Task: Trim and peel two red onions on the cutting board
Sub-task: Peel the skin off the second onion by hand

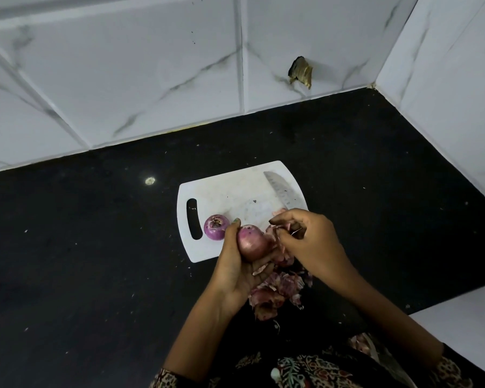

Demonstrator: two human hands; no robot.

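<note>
1. Nearest the camera, patterned sleeves (305, 371) in black, cream and rust fill the bottom edge, with both bare forearms reaching forward from them.
2. Just beyond lies a loose heap of peeled skins (275, 292), papery and pink-purple, on the black counter (95, 261) under the hands and spilling off the near right corner of the board.
3. The left hand (235, 264) cups a red onion (252, 242) from below and the side, fingers curled round it and thumb up against its left flank; the onion is held just above the near edge of the board.
4. The right hand (305, 236) sits at the onion's right end with its fingertips pinched together on a flap of skin (277, 233); the view is dim here, so the pinch appears to be on skin alone, and whether it is still joined to the onion cannot be told.
5. The second onion (215, 227) rests on the white cutting board (224, 191), just left of the left thumb, cut end facing up, beside the board's handle slot.
6. Farther back on the board, a knife (283, 191) lies flat along the right side, tip pointing away; its handle is hidden behind the right hand.
7. Beyond the counter stand white marbled wall tiles (151, 65), one with a broken hole (300, 71).
</note>
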